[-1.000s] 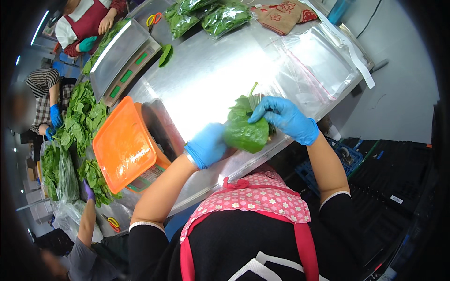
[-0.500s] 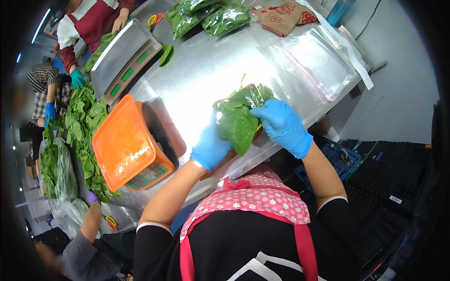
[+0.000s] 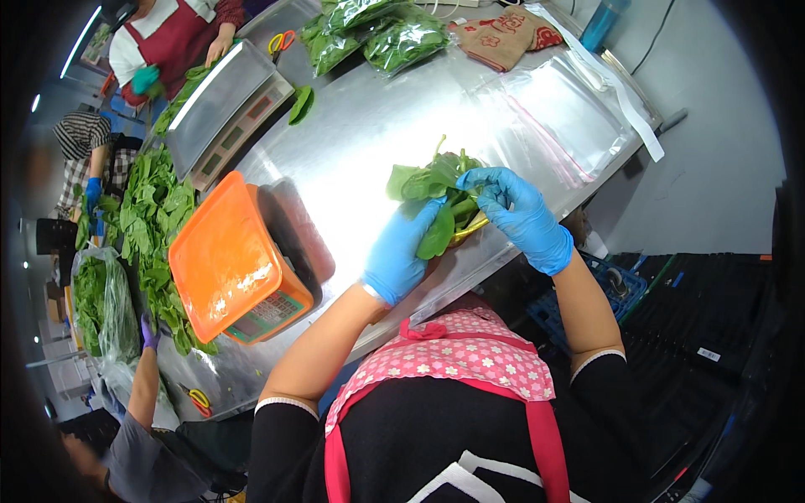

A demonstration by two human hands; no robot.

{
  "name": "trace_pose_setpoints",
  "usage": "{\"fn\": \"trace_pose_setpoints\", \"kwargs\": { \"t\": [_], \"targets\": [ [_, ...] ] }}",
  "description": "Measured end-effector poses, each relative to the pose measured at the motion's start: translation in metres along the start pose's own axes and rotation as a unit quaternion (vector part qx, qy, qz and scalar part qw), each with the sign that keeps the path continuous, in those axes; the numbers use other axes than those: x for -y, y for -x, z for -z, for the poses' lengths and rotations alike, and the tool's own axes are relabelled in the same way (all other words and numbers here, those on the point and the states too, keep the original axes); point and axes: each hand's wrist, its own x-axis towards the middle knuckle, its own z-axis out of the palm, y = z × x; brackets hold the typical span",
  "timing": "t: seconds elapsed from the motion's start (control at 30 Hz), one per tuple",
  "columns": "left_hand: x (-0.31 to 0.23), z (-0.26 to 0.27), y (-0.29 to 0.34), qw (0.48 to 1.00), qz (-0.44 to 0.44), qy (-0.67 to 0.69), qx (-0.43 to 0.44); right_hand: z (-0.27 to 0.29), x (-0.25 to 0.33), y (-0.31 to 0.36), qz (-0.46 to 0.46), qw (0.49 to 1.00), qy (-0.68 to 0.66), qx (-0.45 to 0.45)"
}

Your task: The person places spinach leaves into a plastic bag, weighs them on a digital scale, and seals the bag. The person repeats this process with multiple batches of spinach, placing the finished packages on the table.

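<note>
A small bunch of leafy greens [image 3: 438,180] is gripped at its lower left by my left hand [image 3: 396,256], in a blue glove, fingers closed round it. My right hand [image 3: 521,220], also blue-gloved, has its fingertips pinched at the right side of the same bunch, where stems and leaves meet. Some stems are hidden behind the fingers. Under the bunch, between both hands, shows a yellow curved edge [image 3: 470,233] of something mostly covered. Both hands are over the near edge of the metal table [image 3: 360,126].
Left of my hands stands a scale with an orange tray [image 3: 225,264]; another scale [image 3: 222,109] is beyond it. Loose greens [image 3: 151,218] are heaped at the left, near co-workers' gloved hands. Bagged greens [image 3: 407,38], scissors [image 3: 281,42], a cloth [image 3: 507,38] and clear bags [image 3: 570,117] lie farther off.
My left hand has moved up and right, closer to the right hand. The large leaf that hung in front has turned, showing the stems. My right hand has shifted slightly right.
</note>
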Motion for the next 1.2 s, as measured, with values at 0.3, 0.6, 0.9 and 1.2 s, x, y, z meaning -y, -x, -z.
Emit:
{"fn": "trace_pose_setpoints", "kwargs": {
  "t": [0.3,0.6,0.9,1.2],
  "targets": [
    [0.003,-0.01,-0.01,0.994,0.096,-0.051,0.018,0.022,-0.01,-0.008,0.045,0.995,-0.02,0.087],
    [-0.008,-0.008,-0.013,0.995,0.094,-0.045,0.001,-0.007,-0.031,-0.012,0.193,0.919,0.341,-0.049],
    [0.037,-0.032,-0.007,0.979,0.176,0.093,-0.039,-0.039,-0.015,-0.002,0.248,0.913,0.295,-0.133],
    [0.024,-0.028,-0.015,0.935,0.288,0.203,0.02,-0.041,-0.053,0.006,0.268,0.884,0.356,-0.142]
  ]
}}
